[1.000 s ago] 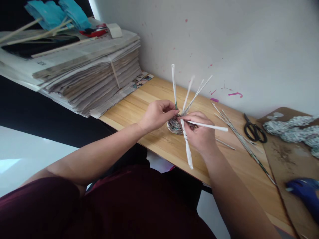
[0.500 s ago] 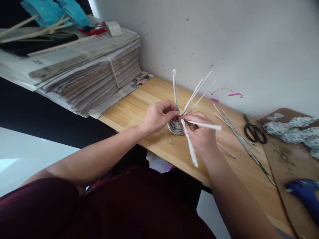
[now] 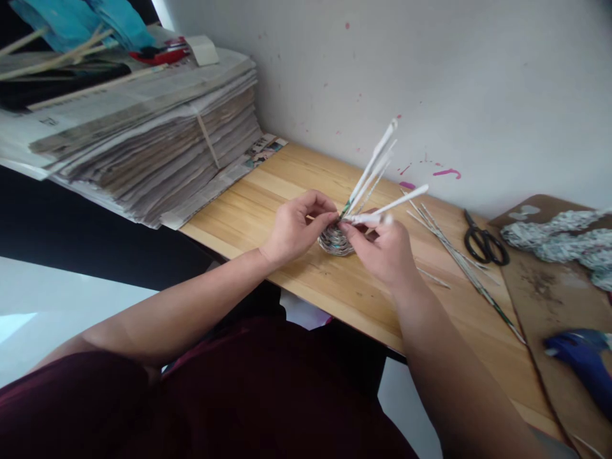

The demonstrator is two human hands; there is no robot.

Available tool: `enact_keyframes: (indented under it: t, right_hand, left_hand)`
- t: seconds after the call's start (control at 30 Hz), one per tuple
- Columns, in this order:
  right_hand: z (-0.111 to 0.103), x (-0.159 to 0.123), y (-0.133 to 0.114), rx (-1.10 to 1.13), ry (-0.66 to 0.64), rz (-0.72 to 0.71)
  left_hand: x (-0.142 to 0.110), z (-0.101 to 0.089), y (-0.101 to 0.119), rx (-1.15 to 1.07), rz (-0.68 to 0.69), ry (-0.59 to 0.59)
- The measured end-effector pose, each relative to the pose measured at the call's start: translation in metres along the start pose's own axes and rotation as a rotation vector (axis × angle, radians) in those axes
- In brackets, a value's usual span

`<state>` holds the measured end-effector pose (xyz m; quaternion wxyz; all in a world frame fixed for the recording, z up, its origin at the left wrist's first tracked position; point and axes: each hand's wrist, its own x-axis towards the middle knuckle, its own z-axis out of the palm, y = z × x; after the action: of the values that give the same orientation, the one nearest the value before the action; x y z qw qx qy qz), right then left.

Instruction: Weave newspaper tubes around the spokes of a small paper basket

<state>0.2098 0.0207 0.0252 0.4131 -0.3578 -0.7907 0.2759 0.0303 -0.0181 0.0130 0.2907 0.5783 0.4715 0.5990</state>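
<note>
A small round basket woven from rolled paper sits on the wooden table between my hands. Several white paper tubes stick up and outward from its rim, leaning back and to the right. My left hand pinches at the left side of the rim with thumb and forefinger, close to a tube with a green base. My right hand has its fingers closed on a white paper tube at the rim's right side. The basket's far side is hidden behind my fingers.
Loose paper tubes and black scissors lie to the right. Past them, a brown board bears braided paper and a blue glue gun. A tied newspaper stack stands at the left, the wall behind.
The tube pointing toward me has swung up and right to the rim with my right hand. The upright green-based tube now leans right. The view has shifted slightly.
</note>
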Motion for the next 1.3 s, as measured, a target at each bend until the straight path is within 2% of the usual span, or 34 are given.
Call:
enact_keyframes:
  t: [0.17,0.27,0.57,0.73,1.03,1.3]
  right_hand:
    - [0.001,-0.001,-0.002,0.128,0.018,0.034]
    - [0.001,-0.002,-0.002,0.152,0.012,0.042]
    - [-0.002,-0.002,0.005,0.081,0.006,-0.084]
    - [-0.001,-0.001,0.005,0.061,-0.017,-0.142]
    - [-0.004,0.003,0.006,0.149,-0.018,-0.118]
    - [-0.003,0.002,0.007,0.154,0.067,-0.123]
  left_hand:
    - [-0.01,0.001,-0.005,0.096,0.092,-0.027]
    - [-0.009,0.0,-0.007,0.09,0.095,-0.049]
    - [-0.005,-0.004,-0.009,0.118,0.1,-0.105]
    - [-0.001,-0.007,-0.011,0.148,0.184,-0.163]
    - [0.008,-0.008,-0.001,0.289,0.214,-0.231]
    - [0.017,-0.014,0.007,0.314,0.174,-0.365]
